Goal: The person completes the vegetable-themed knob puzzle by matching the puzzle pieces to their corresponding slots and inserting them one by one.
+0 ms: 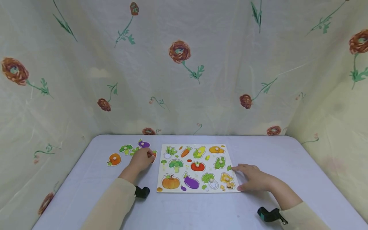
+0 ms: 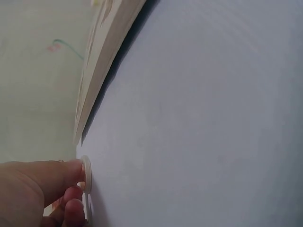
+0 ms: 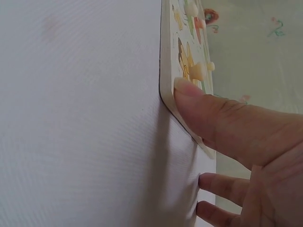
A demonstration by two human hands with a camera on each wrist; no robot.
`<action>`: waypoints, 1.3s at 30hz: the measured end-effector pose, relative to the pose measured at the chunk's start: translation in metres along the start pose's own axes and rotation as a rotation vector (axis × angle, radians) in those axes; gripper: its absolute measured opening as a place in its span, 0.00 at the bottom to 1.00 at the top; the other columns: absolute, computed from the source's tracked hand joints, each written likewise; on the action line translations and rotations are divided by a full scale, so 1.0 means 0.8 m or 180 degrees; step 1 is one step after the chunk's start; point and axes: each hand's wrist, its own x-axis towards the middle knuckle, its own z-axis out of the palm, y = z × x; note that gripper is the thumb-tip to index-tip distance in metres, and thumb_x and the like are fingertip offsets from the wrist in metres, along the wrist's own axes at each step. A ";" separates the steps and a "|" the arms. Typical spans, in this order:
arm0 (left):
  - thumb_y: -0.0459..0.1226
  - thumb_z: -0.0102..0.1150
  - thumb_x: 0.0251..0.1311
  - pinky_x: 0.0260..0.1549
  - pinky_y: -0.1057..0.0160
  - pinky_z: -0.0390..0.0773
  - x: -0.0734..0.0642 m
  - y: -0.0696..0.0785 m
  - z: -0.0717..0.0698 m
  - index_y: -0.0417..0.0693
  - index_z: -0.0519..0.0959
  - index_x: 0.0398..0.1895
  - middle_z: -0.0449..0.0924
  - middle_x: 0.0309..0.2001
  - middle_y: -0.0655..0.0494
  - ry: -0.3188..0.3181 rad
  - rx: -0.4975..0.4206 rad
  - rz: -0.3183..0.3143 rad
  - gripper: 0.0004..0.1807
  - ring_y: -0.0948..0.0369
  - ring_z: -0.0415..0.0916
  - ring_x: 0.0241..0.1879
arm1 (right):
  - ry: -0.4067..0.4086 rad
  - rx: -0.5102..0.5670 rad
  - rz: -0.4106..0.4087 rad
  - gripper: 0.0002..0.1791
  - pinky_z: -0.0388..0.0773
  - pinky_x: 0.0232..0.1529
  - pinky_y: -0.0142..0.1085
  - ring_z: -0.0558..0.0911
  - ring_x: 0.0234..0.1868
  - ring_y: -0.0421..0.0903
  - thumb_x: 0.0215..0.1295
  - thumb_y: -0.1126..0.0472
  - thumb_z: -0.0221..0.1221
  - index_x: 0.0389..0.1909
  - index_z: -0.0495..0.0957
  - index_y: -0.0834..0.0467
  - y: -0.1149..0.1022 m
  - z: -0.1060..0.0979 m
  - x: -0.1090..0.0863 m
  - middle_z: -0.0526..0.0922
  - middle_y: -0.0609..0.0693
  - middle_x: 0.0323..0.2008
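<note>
A vegetable puzzle board (image 1: 184,172) lies on the table, with knobbed pieces such as the mushroom (image 1: 227,179) and tomato (image 1: 197,166) in it. Left of it, my left hand (image 1: 141,159) pinches a red-orange puzzle piece (image 1: 154,155) with thumb and fingertips. The fingers cover most of that piece; its pale edge shows low over the table in the left wrist view. My right hand (image 1: 254,177) rests at the board's right side, thumb (image 3: 191,101) on the near corner and index finger reaching onto the right edge. Its fingers are extended.
Beside the left hand lie loose pieces: an eggplant (image 1: 144,144), a broccoli (image 1: 126,149), a green piece (image 1: 134,151) partly behind the hand and an orange pumpkin piece (image 1: 115,159). A flowered curtain (image 1: 218,105) hangs behind the white table (image 1: 198,210) and along both sides.
</note>
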 end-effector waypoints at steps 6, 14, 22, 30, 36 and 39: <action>0.36 0.62 0.68 0.33 0.63 0.76 0.001 0.002 0.002 0.44 0.78 0.39 0.77 0.33 0.53 -0.0031 -0.0087 -0.0094 0.04 0.57 0.73 0.34 | 0.0003 0.0006 0.0021 0.45 0.56 0.64 0.72 0.56 0.70 0.76 0.52 0.47 0.74 0.70 0.69 0.58 0.001 0.001 0.000 0.60 0.73 0.71; 0.35 0.60 0.69 0.36 0.61 0.77 0.001 -0.002 0.000 0.45 0.78 0.42 0.77 0.36 0.52 -0.0048 -0.0104 -0.0088 0.04 0.56 0.73 0.36 | -0.0015 0.0016 0.0056 0.46 0.55 0.63 0.73 0.55 0.70 0.76 0.52 0.46 0.74 0.70 0.69 0.58 0.003 0.003 0.002 0.59 0.72 0.71; 0.36 0.58 0.71 0.40 0.59 0.78 -0.001 0.011 -0.005 0.46 0.78 0.45 0.78 0.40 0.52 -0.0078 -0.0120 -0.0001 0.05 0.56 0.73 0.39 | -0.0035 0.0023 0.0061 0.46 0.54 0.64 0.73 0.54 0.70 0.76 0.53 0.46 0.73 0.71 0.68 0.58 0.000 0.001 -0.001 0.58 0.72 0.72; 0.37 0.59 0.70 0.40 0.60 0.78 0.002 0.043 0.000 0.48 0.78 0.44 0.78 0.41 0.55 -0.0234 -0.0135 0.0359 0.04 0.58 0.74 0.40 | -0.0058 0.0030 0.0079 0.46 0.54 0.64 0.73 0.54 0.70 0.76 0.54 0.46 0.73 0.71 0.67 0.58 0.001 0.000 -0.001 0.58 0.73 0.72; 0.38 0.59 0.71 0.39 0.62 0.77 0.008 0.064 0.007 0.50 0.79 0.45 0.77 0.41 0.56 -0.0445 -0.0190 0.0500 0.04 0.59 0.72 0.39 | -0.0045 0.0041 0.0051 0.46 0.54 0.64 0.73 0.54 0.70 0.77 0.53 0.46 0.73 0.71 0.68 0.58 0.005 0.002 -0.001 0.58 0.73 0.72; 0.38 0.58 0.71 0.39 0.62 0.77 0.012 0.070 0.013 0.50 0.79 0.45 0.76 0.41 0.56 -0.0507 -0.0231 0.0565 0.04 0.59 0.72 0.40 | -0.0040 0.0046 0.0042 0.46 0.54 0.64 0.73 0.54 0.70 0.77 0.54 0.45 0.72 0.71 0.67 0.58 0.005 0.002 -0.001 0.58 0.73 0.72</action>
